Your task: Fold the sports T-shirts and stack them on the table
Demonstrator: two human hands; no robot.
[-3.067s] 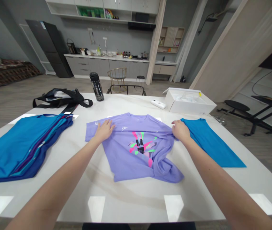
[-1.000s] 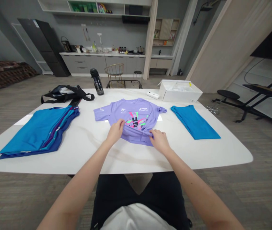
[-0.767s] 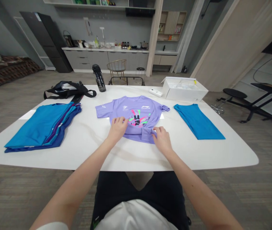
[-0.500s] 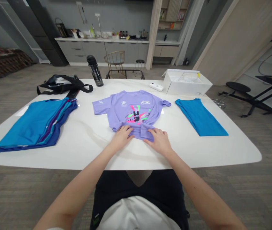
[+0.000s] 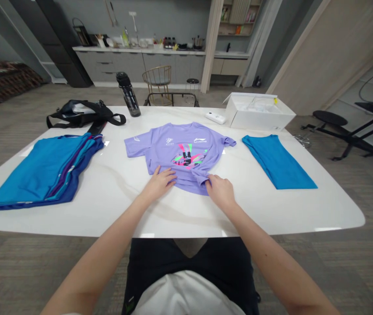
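Observation:
A purple T-shirt (image 5: pixel 165 151) with a bright print lies face up on the white table, its collar away from me and its lower part bunched in creases. My left hand (image 5: pixel 160 181) rests flat on the shirt's lower left edge, fingers stretched out. On the lower right, my right hand (image 5: pixel 219 190) pinches a turned-up fold of the hem between thumb and fingers. The shirt's left sleeve is spread flat, while the right sleeve is crumpled at its end.
Folded blue clothes (image 5: pixel 38 170) are stacked at the left, and a folded blue garment (image 5: pixel 278 162) lies at the right. Along the far side of the table (image 5: pixel 107 210) stand a black bag (image 5: pixel 84 114), a dark bottle (image 5: pixel 129 96), a white remote-like object (image 5: pixel 215 117) and a white box (image 5: pixel 260 113).
My left hand has shifted left and flattened on the shirt. My right hand has moved slightly right, lifting a fold of the hem, and the lower layer shows more.

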